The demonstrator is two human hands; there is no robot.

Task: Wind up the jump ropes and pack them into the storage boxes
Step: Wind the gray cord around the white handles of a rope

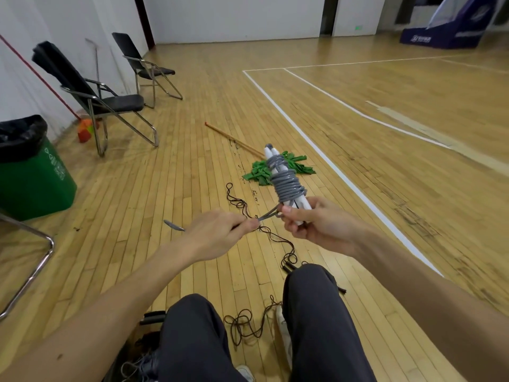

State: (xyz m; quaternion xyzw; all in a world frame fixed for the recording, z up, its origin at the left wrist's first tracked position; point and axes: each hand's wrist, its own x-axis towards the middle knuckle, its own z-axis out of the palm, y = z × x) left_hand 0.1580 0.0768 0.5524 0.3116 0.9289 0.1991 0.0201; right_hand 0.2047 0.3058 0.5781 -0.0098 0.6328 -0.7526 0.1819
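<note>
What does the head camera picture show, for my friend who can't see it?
A seated person's right hand holds two white handles wound with a grey jump rope, while the left hand pinches its loose end. Thin dark ropes lie tangled on the wooden floor, near a green mop.

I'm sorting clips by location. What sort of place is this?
Most likely an indoor sports hall or gym: a wooden plank floor marked with white court lines, and folding chairs set along the wall.
</note>
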